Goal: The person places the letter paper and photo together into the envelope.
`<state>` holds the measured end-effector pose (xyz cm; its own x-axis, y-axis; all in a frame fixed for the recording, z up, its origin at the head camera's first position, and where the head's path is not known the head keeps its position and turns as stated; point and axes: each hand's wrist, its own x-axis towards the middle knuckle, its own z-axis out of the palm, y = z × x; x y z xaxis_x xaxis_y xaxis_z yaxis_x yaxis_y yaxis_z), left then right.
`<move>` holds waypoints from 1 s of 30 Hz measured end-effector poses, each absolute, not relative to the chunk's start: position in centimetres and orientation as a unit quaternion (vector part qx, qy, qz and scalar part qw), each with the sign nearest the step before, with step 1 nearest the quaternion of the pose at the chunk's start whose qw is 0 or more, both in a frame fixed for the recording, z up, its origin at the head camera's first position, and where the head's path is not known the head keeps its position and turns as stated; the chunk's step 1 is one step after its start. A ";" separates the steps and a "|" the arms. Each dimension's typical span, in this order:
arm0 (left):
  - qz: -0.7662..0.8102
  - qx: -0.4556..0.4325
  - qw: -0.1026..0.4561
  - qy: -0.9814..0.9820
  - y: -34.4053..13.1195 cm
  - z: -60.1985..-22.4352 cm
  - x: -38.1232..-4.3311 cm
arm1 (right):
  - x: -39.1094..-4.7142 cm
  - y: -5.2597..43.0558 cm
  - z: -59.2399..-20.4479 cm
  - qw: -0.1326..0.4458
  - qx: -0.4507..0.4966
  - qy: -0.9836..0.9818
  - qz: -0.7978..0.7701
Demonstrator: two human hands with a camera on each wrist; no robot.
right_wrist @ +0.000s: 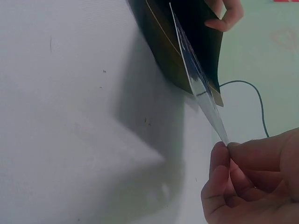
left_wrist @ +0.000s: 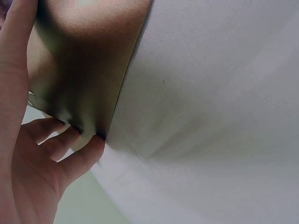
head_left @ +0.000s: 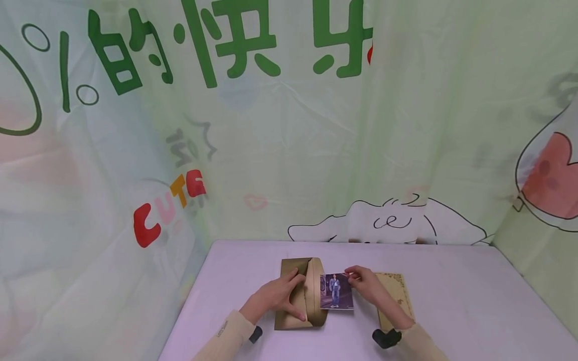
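The left hand (head_left: 283,293) gripped the envelope (head_left: 298,299) across its width, its open side toward the right hand (head_left: 367,287). Between the hands, the photo (head_left: 335,292) overlapped the flap (head_left: 313,301); the right hand pinched its corner. A card (head_left: 401,290) lay beneath the right forearm (head_left: 397,312). Judged step: aligning photo with envelope; the next move likely required a level photo.

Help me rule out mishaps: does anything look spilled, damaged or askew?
Nothing plainly stands out: the left hand holds an open brown paper envelope, the right fingers pinch a glossy rectangular photo, and no spill or damage shows.
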<state>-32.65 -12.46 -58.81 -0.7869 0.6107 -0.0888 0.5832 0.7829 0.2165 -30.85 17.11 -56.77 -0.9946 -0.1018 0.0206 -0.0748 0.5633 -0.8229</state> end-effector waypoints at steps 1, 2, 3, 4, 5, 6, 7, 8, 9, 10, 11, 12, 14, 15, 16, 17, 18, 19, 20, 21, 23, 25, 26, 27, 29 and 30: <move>0.089 0.317 0.078 0.941 -12.5 -58.7 -32.6 | -30.9 17.0 -56.8 0.014 -0.050 0.885 -0.462; 0.089 0.316 0.078 0.941 -12.5 -58.7 -32.6 | -30.9 16.8 -56.8 0.012 -0.048 0.886 -0.460; 0.089 0.316 0.078 0.941 -12.4 -58.7 -32.6 | -30.9 16.7 -56.7 0.012 -0.048 0.888 -0.458; 0.090 0.315 0.079 0.941 -12.4 -58.6 -32.6 | -30.9 16.6 -56.8 0.011 -0.049 0.889 -0.455; 0.089 0.315 0.078 0.942 -12.4 -58.6 -32.7 | -31.0 16.5 -56.8 0.010 -0.052 0.890 -0.453; 0.088 0.315 0.077 0.942 -12.4 -58.6 -32.7 | -31.0 16.4 -56.8 0.007 -0.054 0.891 -0.451; 0.087 0.316 0.075 0.942 -12.4 -58.6 -32.7 | -31.1 16.3 -56.9 0.006 -0.053 0.892 -0.449; 0.087 0.316 0.074 0.942 -12.4 -58.6 -32.7 | -31.1 16.3 -57.1 0.004 -0.054 0.894 -0.445; 0.086 0.316 0.074 0.942 -12.4 -58.5 -32.7 | -31.2 16.2 -57.2 0.002 -0.056 0.895 -0.442; 0.086 0.315 0.074 0.942 -12.4 -58.5 -32.7 | -31.3 16.1 -57.3 0.001 -0.057 0.897 -0.437; 0.087 0.315 0.075 0.942 -12.4 -58.4 -32.6 | -31.3 15.9 -57.4 -0.003 -0.061 0.898 -0.435; 0.088 0.315 0.075 0.942 -12.4 -58.4 -32.6 | -31.3 15.8 -57.5 -0.005 -0.063 0.899 -0.433; 0.090 0.314 0.077 0.942 -12.5 -58.5 -32.6 | -31.3 15.5 -57.7 -0.009 -0.068 0.902 -0.427; 0.091 0.314 0.079 0.942 -12.5 -58.5 -32.6 | -31.3 15.4 -57.7 -0.013 -0.070 0.901 -0.427; 0.092 0.314 0.080 0.942 -12.5 -58.6 -32.6 | -31.3 15.2 -57.8 -0.016 -0.072 0.902 -0.426; 0.092 0.314 0.080 0.942 -12.5 -58.7 -32.7 | -31.3 15.0 -57.8 -0.021 -0.076 0.900 -0.428; 0.091 0.314 0.080 0.942 -12.5 -58.8 -32.7 | -31.3 14.8 -57.8 -0.023 -0.079 0.899 -0.430; 0.091 0.314 0.080 0.941 -12.6 -58.9 -32.7 | -31.3 14.6 -57.9 -0.026 -0.082 0.898 -0.432; 0.090 0.316 0.078 0.941 -12.6 -59.0 -32.7 | -31.3 14.4 -57.9 -0.030 -0.087 0.897 -0.433; 0.091 0.316 0.078 0.941 -12.6 -59.0 -32.7 | -31.3 14.2 -57.9 -0.033 -0.090 0.896 -0.434; 0.092 0.316 0.075 0.941 -12.6 -59.0 -32.7 | -31.4 13.7 -57.9 -0.033 -0.093 0.896 -0.433; 0.094 0.315 0.075 0.941 -12.6 -59.0 -32.7 | -31.4 13.3 -57.9 -0.036 -0.098 0.898 -0.428; 0.096 0.315 0.076 0.941 -12.6 -59.1 -32.7 | -31.4 13.1 -57.9 -0.036 -0.099 0.899 -0.425; 0.097 0.314 0.078 0.941 -12.5 -59.1 -32.7 | -31.5 12.9 -58.0 -0.035 -0.098 0.900 -0.424; 0.098 0.314 0.077 0.941 -12.5 -59.2 -32.8 | -31.5 12.6 -58.0 -0.037 -0.105 0.900 -0.422; 0.098 0.314 0.077 0.941 -12.5 -59.3 -32.8 | -31.5 12.4 -58.1 -0.041 -0.110 0.898 -0.423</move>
<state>-32.81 -12.46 -59.25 -0.7905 0.6067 -0.0835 0.5764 0.7831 0.2335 -31.51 12.41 -58.05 -0.9725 -0.1634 0.1662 -0.2322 0.6176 -0.7515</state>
